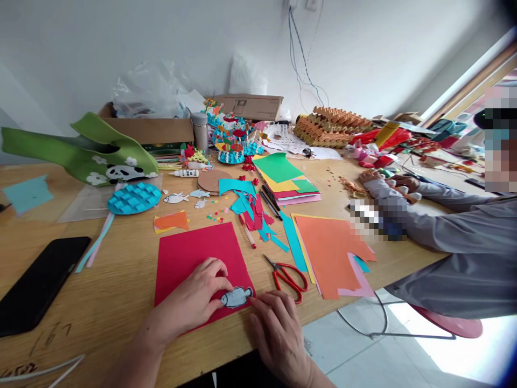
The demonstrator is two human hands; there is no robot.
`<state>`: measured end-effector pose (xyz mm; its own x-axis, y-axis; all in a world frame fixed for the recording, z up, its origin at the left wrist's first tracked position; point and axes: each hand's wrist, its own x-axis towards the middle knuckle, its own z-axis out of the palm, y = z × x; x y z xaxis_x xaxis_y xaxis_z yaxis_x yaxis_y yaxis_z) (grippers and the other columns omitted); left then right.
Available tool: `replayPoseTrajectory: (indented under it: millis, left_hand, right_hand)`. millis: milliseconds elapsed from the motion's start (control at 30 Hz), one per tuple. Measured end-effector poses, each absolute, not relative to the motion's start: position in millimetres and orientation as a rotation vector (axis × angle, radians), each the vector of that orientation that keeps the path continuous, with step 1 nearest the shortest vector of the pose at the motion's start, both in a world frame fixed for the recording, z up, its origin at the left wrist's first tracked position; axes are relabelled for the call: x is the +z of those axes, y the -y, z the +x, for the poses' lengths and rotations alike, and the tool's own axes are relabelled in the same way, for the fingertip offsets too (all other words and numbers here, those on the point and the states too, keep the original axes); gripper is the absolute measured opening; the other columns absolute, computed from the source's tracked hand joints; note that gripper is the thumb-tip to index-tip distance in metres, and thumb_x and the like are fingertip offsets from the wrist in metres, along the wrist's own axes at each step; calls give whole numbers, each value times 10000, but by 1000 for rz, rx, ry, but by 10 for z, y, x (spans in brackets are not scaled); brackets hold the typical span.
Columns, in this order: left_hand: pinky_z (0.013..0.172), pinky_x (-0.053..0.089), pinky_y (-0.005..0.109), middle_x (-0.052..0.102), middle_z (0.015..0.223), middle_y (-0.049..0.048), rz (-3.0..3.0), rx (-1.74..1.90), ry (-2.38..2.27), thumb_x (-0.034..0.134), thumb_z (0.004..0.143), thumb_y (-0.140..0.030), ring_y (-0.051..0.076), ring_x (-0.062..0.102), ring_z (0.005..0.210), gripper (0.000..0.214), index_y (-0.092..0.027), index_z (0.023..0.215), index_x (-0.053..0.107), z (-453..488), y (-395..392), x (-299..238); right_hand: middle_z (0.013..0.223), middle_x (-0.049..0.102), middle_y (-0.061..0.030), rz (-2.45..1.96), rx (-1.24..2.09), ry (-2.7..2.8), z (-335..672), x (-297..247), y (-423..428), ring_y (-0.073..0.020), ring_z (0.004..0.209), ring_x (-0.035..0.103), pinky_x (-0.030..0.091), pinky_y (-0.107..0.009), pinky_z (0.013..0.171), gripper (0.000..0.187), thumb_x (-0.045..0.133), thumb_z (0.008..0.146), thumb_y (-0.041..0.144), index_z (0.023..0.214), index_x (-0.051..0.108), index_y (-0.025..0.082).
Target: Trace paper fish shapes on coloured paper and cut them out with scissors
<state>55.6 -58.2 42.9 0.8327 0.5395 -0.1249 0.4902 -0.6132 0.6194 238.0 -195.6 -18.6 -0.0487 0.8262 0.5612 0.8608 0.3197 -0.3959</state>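
A small blue-grey paper fish (237, 297) with a dark outline lies flat at the lower right corner of a red sheet of paper (194, 253). Thumb and index finger of my left hand (197, 293) press on the fish's left end and hold it against the sheet. My right hand (278, 328) is closed at the fish's tail, beside the sheet's right edge. Its fingertips come together there, and whatever they may hold is hidden. Red-handled scissors (288, 277) lie just beyond my right hand. A red-and-white pen (247, 231) rests past the sheet's right edge.
Orange and pink sheets (323, 248) lie at right, with paper scraps (254, 210) and black pens (271, 200) behind. Several fish cutouts (176, 198) and a blue woven paper disc (134, 198) are at left, near a black phone (42, 280). A co-worker's sleeves (428, 215) occupy the right.
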Motion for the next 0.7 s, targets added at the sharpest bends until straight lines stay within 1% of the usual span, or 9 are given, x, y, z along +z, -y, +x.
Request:
replayPoseTrajectory:
  millis: [367,500,700]
  left_hand:
    - [970,391,343,521,1109,24,2351,129,-752,608,781,-110,192,472,1098,248,-270,961,666,567,599,396]
    - [975,388,355,518,1127,29,2351,136,-746,605,784,-118,202,465,1108,247,-268,972,663,560,600,372]
    - [971,385,343,515,1116,23,2347,129,-749,616,778,-117,195,463,1105,242,-269,961,660,565,602,378]
  right_hand:
    - [964,632,-96,-1505,-88,1854,2366,-137,1939,-218,873,560,483,-402,757,309,534,868,112,1161,604,181]
    - [971,637,-99,-1518,-85,1860,2360,-130,1933,-224,875,551,479,-408,751,282,542,866,120,1129,623,182]
    - [959,640,-96,-1530,-89,1854,2358,-131,1929,-227,871,547,474,-408,743,281,546,863,121,1127,620,181]
